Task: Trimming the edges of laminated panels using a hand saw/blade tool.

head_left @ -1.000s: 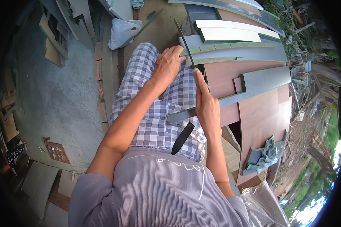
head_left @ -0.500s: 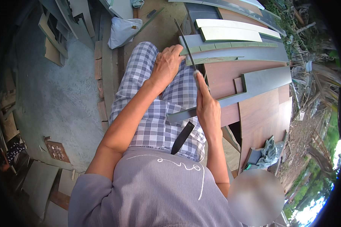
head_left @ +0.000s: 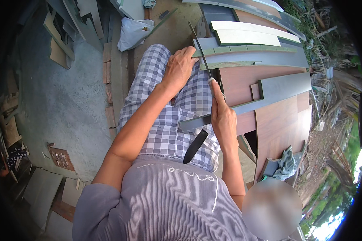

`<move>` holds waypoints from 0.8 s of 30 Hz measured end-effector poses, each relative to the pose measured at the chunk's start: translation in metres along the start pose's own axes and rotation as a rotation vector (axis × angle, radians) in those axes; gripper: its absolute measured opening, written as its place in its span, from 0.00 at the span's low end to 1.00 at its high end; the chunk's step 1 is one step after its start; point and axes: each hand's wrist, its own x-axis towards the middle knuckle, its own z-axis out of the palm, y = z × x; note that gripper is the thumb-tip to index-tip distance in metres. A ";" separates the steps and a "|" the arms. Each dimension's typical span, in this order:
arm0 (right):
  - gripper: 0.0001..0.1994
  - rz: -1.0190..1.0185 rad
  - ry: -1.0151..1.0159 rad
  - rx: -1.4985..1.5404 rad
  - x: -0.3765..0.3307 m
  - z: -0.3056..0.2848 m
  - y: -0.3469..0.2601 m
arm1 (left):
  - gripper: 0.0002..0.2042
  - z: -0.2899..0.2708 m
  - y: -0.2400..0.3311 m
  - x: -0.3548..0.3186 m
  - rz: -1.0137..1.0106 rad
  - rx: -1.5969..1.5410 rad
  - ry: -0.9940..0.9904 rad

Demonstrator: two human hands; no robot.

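My right hand [head_left: 224, 118] is closed round the handle of a saw [head_left: 199, 42] with a long, narrow dark blade, forefinger stretched along it. The blade lies across the near end of a green-edged wooden strip [head_left: 245, 49], which has several crosswise lines along its length. My left hand [head_left: 179, 66] grips that strip's end above my knees, just left of the blade. Its fingertips are partly hidden. Below the strip lies a thinner green-edged piece [head_left: 229, 64]. A notched grey board [head_left: 283, 86] has its narrow arm reaching under my right wrist to my lap.
Brown panels [head_left: 279, 124] and white strips [head_left: 249, 38] lie on the right, with a grey-green cloth [head_left: 286, 164] nearby. A white sack [head_left: 133, 34] stands beyond my knees. Boards lean at the upper left [head_left: 60, 40]. A black strap [head_left: 195, 146] lies on my lap.
The saw and my right hand have shifted slightly toward me. My left hand keeps its hold on the strip. The whole view has drifted a little.
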 end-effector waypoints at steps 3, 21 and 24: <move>0.26 -0.054 0.072 -0.024 0.032 0.008 0.002 | 0.09 0.004 0.009 0.001 0.038 0.027 -0.038; 0.24 -0.085 0.067 -0.080 0.055 0.011 -0.003 | 0.10 0.000 0.005 0.006 -0.072 -0.057 -0.064; 0.27 -0.061 0.006 -0.071 0.024 0.004 -0.003 | 0.11 -0.001 -0.006 0.006 -0.047 -0.010 -0.025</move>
